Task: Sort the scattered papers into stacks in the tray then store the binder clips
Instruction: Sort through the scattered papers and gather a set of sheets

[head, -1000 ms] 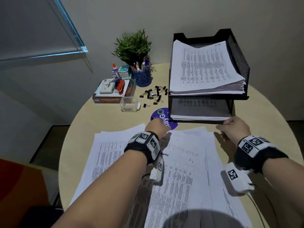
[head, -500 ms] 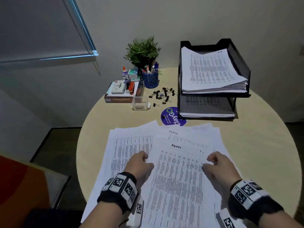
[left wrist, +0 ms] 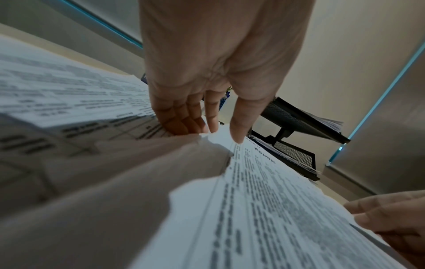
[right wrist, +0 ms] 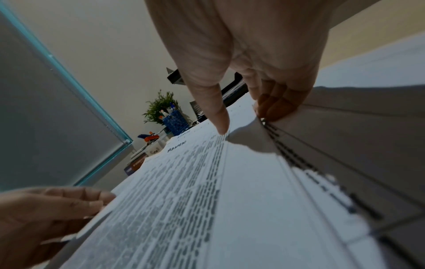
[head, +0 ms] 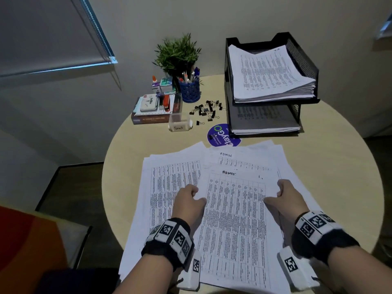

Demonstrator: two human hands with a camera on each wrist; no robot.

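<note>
Printed papers (head: 169, 187) lie fanned over the near half of the round table. On top is a sheet headed ADMIN (head: 235, 219). My left hand (head: 197, 196) pinches its left edge, thumb on top, fingers curled under (left wrist: 216, 131). At the opposite edge my right hand (head: 275, 194) holds the sheet the same way (right wrist: 243, 120). The black two-tier mesh tray (head: 303, 58) stands at the back right with a paper stack on each level. Black binder clips (head: 206, 111) lie scattered left of the tray.
A small clear box labelled "Small" (head: 180, 125) sits near the clips. A blue pen cup (head: 189, 90), a potted plant (head: 177, 54) and a book with stationery on it (head: 154, 109) stand behind. A purple round sticker (head: 222, 135) lies before the tray.
Both hands drew back from the tray's lower level to the near papers. They now hold the side edges of the top ADMIN sheet.
</note>
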